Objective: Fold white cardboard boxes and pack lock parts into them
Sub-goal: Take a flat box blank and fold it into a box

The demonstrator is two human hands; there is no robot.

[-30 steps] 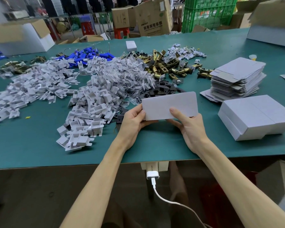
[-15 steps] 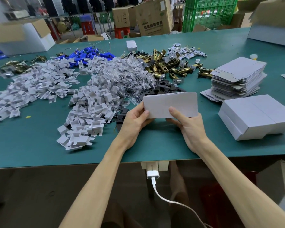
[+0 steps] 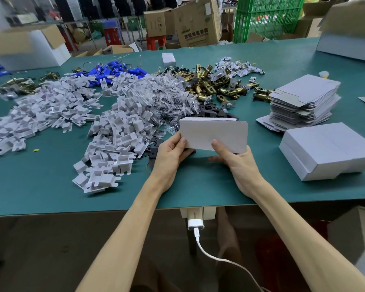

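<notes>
Well, the white cardboard box is held upright between both hands, just above the near part of the green table. The left hand pinches its lower left corner, thumb on the front face. The right hand grips the bottom edge, thumb on the front and fingers behind. Black parts lie just behind it, white plastic pieces are heaped to the left, brass latches lie farther back, and flat blanks and a folded box sit to the right.

Likely a packing workshop: heaped lock parts, shipping cartons, green crates.
</notes>
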